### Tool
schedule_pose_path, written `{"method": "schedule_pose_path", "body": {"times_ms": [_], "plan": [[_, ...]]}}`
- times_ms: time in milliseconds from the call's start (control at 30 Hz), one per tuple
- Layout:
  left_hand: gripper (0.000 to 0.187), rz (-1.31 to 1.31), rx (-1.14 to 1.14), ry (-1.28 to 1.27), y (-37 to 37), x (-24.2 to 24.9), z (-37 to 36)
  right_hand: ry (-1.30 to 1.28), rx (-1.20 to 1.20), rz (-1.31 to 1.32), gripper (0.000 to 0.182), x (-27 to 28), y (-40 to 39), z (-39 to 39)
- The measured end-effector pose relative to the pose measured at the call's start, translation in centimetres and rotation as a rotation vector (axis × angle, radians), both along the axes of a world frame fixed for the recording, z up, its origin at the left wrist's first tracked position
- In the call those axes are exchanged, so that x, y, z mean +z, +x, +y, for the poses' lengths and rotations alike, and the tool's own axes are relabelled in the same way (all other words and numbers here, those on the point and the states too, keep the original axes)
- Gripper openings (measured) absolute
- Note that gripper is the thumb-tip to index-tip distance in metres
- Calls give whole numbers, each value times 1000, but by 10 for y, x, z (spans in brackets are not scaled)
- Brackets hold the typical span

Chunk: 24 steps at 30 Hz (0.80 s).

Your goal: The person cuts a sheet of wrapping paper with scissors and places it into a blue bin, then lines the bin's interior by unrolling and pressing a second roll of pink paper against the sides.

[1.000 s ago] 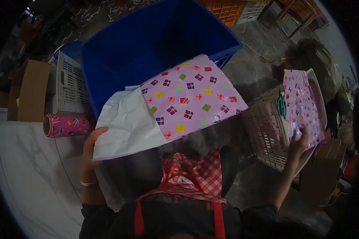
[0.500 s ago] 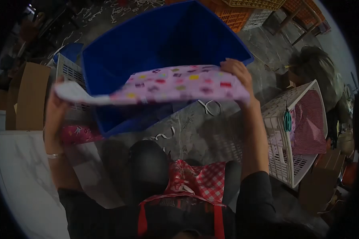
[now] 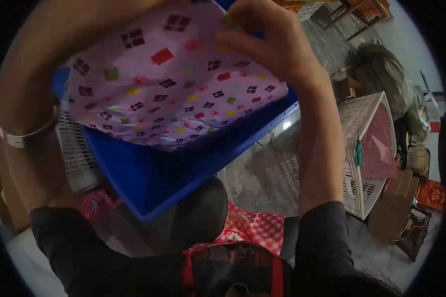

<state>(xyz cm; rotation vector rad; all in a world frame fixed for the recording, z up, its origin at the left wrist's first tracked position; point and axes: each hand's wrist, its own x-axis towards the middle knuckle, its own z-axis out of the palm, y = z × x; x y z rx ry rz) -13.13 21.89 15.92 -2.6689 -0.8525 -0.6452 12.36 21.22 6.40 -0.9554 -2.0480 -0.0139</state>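
Note:
A pink sheet of thin fabric (image 3: 163,94), printed with small gift-box shapes in dark, red, yellow and green, hangs spread out in front of me. My right hand (image 3: 272,42) pinches its upper right edge between thumb and fingers. At the upper left, my left hand (image 3: 99,22) holds the top edge; its fingertips run out of the frame and are partly hidden. Below and behind the fabric stands a large blue bin (image 3: 158,183), its inside mostly covered from view.
To the right, a white plastic basket (image 3: 352,148) lies tipped, with red striped cloth (image 3: 378,148) inside and green-handled scissors (image 3: 358,154) on its rim. A cardboard box (image 3: 394,203) is beside it. Another white crate (image 3: 77,148) stands left of the bin.
Both hands have risen toward the top of the view with the pink fabric. It was a folded, narrow strip and now hangs spread open. The bin appears lower and closer.

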Motion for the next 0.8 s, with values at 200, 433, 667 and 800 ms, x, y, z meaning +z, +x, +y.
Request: {"method": "schedule_pose_path", "body": {"times_ms": [200, 433, 667, 800], "plan": [[37, -267, 142, 215, -96, 46, 43, -583, -278, -133, 27, -74, 79, 38], [29, -448, 213, 583, -229, -3, -62, 165, -349, -256, 20, -17, 56, 25], [23, -276, 246, 461, -279, -154, -257, 661, -152, -344, 24, -51, 31, -112], [25, -87, 376, -253, -229, -292, -356, 490, -115, -472, 18, -159, -11, -184]]}}
